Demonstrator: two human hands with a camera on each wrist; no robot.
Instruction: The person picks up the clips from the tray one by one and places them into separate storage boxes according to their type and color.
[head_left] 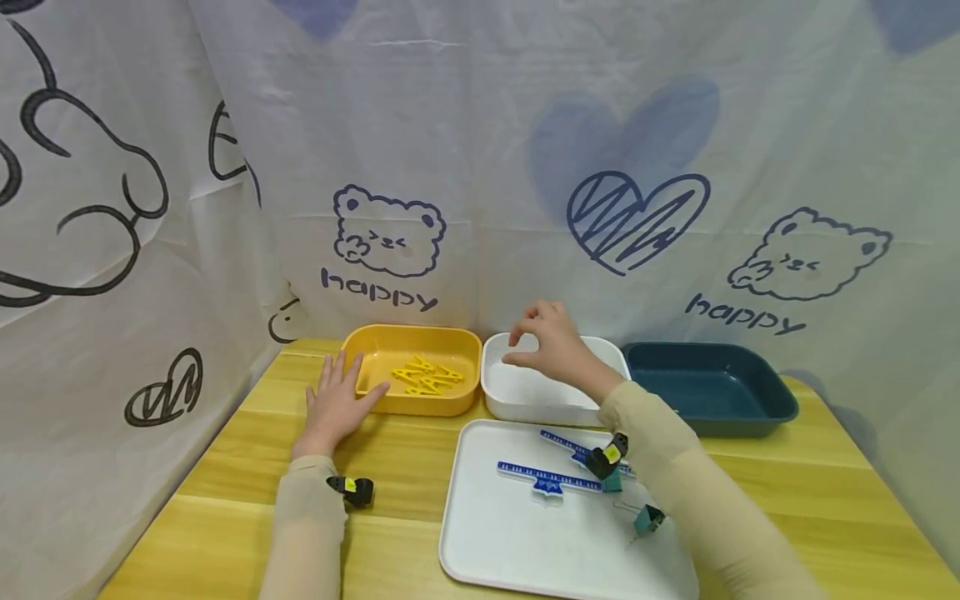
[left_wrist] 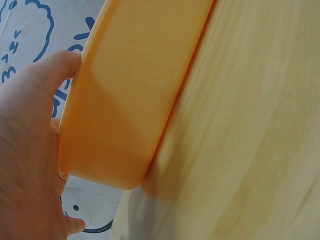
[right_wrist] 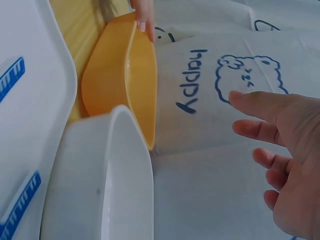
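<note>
My left hand (head_left: 335, 410) rests with spread fingers on the left corner of a yellow bin (head_left: 420, 406). In the left wrist view the thumb (left_wrist: 66, 62) touches that bin's rim. Several yellow clothespins (head_left: 426, 377) lie inside it. Over the white bin (head_left: 525, 406) hovers my right hand (head_left: 553, 346), thumb and fingers bent but apart, with nothing between them. The right wrist view also shows the right hand (right_wrist: 295, 150) holding nothing. The white bin's floor is partly hidden behind this hand and forearm.
A white tray (head_left: 517, 542) lies in front of the bins. It carries long blue-and-white clips (head_left: 549, 478) with a piano-key print and teal binder clips (head_left: 648, 520), partly covered by the right arm. A dark teal bin (head_left: 738, 425) stands at right. Printed cloth (head_left: 480, 167) hangs behind.
</note>
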